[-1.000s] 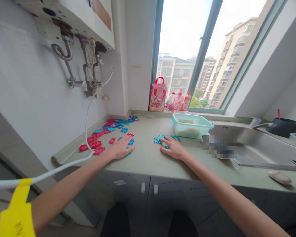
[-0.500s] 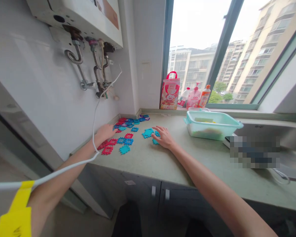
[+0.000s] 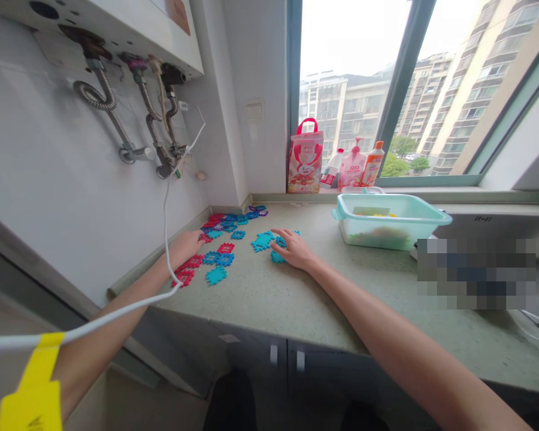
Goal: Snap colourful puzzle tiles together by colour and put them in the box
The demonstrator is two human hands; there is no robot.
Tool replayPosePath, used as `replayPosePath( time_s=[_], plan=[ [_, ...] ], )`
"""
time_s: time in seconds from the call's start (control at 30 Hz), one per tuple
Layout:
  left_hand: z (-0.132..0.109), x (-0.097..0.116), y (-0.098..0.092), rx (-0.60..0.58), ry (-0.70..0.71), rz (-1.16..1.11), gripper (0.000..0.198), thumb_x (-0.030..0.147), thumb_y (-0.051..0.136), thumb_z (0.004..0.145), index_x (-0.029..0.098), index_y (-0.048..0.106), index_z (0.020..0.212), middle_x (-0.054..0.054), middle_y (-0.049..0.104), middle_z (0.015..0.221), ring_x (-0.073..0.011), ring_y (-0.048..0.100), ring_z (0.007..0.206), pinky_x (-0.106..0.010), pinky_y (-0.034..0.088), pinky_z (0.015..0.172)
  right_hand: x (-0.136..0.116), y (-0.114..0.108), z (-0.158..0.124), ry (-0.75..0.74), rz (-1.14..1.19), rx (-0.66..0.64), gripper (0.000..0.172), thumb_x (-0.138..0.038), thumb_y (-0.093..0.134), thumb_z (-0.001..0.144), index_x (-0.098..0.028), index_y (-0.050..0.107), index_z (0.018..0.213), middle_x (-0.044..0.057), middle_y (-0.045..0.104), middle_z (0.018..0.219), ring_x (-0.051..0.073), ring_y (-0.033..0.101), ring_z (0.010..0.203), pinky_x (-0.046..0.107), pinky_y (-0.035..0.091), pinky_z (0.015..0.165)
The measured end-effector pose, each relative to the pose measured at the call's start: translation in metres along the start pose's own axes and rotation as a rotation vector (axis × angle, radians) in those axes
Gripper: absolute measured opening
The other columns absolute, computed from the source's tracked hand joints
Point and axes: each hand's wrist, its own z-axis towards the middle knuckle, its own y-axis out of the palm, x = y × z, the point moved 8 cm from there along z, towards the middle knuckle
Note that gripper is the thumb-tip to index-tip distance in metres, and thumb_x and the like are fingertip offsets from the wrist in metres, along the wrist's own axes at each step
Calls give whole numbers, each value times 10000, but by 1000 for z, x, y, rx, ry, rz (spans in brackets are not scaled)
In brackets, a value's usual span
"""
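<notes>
Here, two hands among toothed pieces on a worktop

We see the left hand (image 3: 186, 248) at the worktop's (image 3: 269, 302) left side, its fingertips beside a red piece (image 3: 205, 238); its grip is partly hidden, and we cannot tell whether it is closed on anything. The right hand (image 3: 297, 250) lies palm down over blue pieces (image 3: 278, 256), its grip open and the fingers spread. Just left of those fingers we find a cyan piece (image 3: 263, 241). Between the hands we note a loose group: a red square (image 3: 226, 248), two blue squares (image 3: 218, 258) touching each other, and a cyan tile (image 3: 216, 275) nearest the front edge. Behind, we observe a mixed heap (image 3: 228, 224) in the corner. To the right stands a pale green tub (image 3: 368, 237), near the sink (image 3: 498, 224).
</notes>
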Motion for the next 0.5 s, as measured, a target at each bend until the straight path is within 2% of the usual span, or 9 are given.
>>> replayPosePath(
  time_s=[0.1, 0.17, 0.23, 0.3, 0.4, 0.5],
  plan=[
    [11, -9, -5, -31, 3, -100, 464, 478, 624, 917, 247, 714, 1309, -115, 771, 1249, -327, 711, 1151, -356, 513, 929, -1, -3, 0, 0, 19, 21, 489, -418, 571, 1024, -232, 571, 1476, 140, 644, 1427, 292, 585, 1331, 458, 427, 1149],
    [18, -10, -8, -75, -12, -151, 495, 555, 675, 860, 257, 749, 1249, -99, 779, 1233, -326, 714, 1133, -349, 515, 912, -1, -5, 0, 5, 28, 35, 475, -406, 575, 1022, -231, 582, 1464, 138, 647, 1423, 293, 586, 1327, 461, 428, 1145],
    [24, -2, -12, -73, -17, -166, 590, 700, 675, 808, 247, 776, 1172, -118, 782, 1206, -336, 713, 1112, -350, 514, 898, -2, -7, 0, 4, 36, 43, 464, -401, 574, 1022, -238, 588, 1456, 134, 653, 1414, 291, 592, 1317, 464, 436, 1135],
    [29, 13, -16, -10, -3, -131, 721, 818, 642, 762, 226, 777, 1150, -155, 770, 1203, -354, 702, 1113, -361, 510, 898, -2, -8, -1, -6, 41, 47, 461, -398, 575, 1020, -245, 587, 1455, 128, 658, 1405, 287, 597, 1309, 463, 443, 1126],
    [33, 36, -14, 31, 32, -70, 706, 806, 589, 809, 222, 765, 1164, -170, 764, 1192, -353, 705, 1088, -362, 512, 872, -2, -8, -3, -21, 38, 44, 455, -374, 596, 1005, -252, 597, 1443, 121, 665, 1391, 284, 611, 1287, 456, 459, 1109],
    [36, 39, -9, 21, 21, -5, 564, 670, 485, 933, 231, 798, 1096, -157, 786, 1138, -346, 721, 1051, -364, 512, 839, -1, -7, -5, -35, 28, 37, 433, -337, 611, 988, -250, 623, 1412, 116, 672, 1386, 287, 624, 1270, 462, 467, 1099]
  ],
)
